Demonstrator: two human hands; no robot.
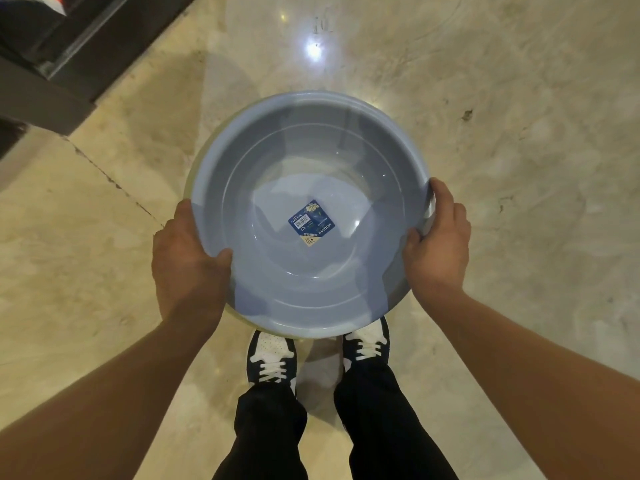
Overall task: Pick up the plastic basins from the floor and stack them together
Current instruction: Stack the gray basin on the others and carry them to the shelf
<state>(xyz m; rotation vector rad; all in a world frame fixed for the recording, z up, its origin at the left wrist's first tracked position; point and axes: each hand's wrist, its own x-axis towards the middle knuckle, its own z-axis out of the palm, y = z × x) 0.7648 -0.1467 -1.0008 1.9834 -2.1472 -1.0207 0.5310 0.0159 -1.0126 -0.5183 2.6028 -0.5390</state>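
A round blue plastic basin [308,161] with a blue label [311,223] stuck in its bottom is held above the floor in front of me. A thin pale yellowish rim [188,174] shows under its left and lower edge, so another basin appears nested beneath it. My left hand [187,261] grips the left rim, thumb inside the basin. On the opposite side my right hand [440,244] grips the right rim with its thumb over the edge. Both sets of fingers are hidden under the rim.
The polished beige stone floor [519,133] spreads all around, with a bright light reflection [315,50] ahead. A dark piece of furniture or door frame [62,57] stands at the upper left. My two dark-and-white sneakers [273,358] stand just below the basin.
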